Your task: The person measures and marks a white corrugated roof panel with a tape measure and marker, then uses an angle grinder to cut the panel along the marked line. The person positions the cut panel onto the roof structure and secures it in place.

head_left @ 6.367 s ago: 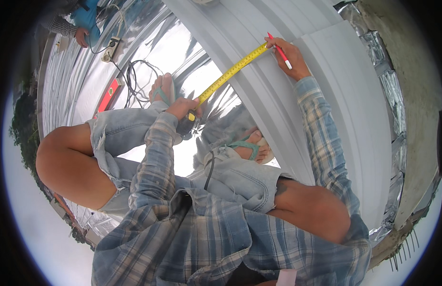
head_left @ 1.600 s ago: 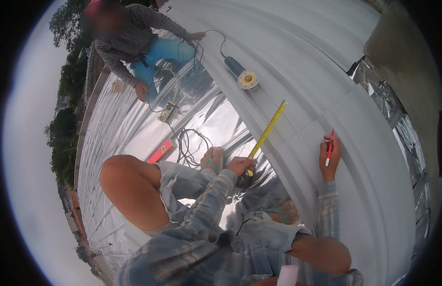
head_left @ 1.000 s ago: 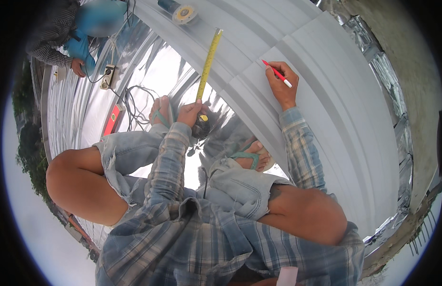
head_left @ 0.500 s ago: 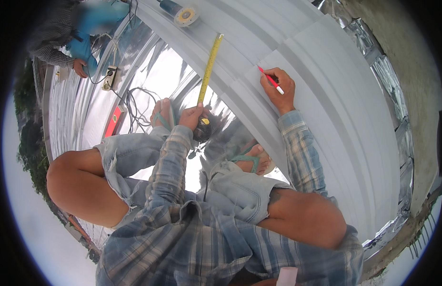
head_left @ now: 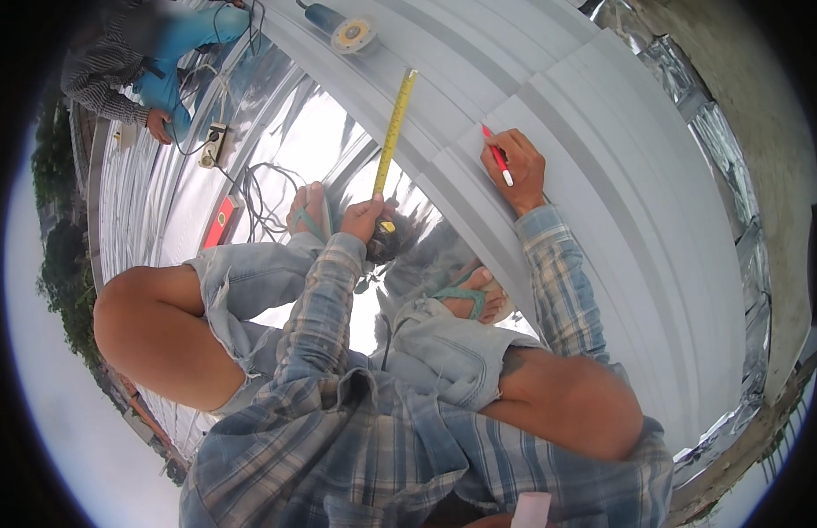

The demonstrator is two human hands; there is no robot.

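Observation:
My left hand (head_left: pixel 363 218) grips a black-and-yellow tape measure (head_left: pixel 386 230) above the shiny foil surface between my feet. Its yellow blade (head_left: pixel 394 123) extends up across grey ribbed metal sheets (head_left: pixel 602 194); no hand is on the far end. Right of the blade, my right hand (head_left: pixel 514 172) holds a red marker with a white end (head_left: pixel 499 155), fingers closed around it, its tip at the sheet near a seam where two panels overlap. An angle grinder (head_left: pixel 342 28) lies on the sheet beyond the blade, toward the upper edge of the view.
A co-worker in blue trousers (head_left: pixel 197 35) crouches at upper left, hand (head_left: pixel 158 125) low. A power strip (head_left: pixel 210 151), loose black cables (head_left: pixel 259 216) and a red level (head_left: pixel 219 222) lie left of my feet. A concrete edge (head_left: pixel 769 194) with crumpled foil runs along the right.
Earlier the blade reached to my right hand; now they are apart. Over the last second my right hand has shifted slightly downward and the marker has become more upright.

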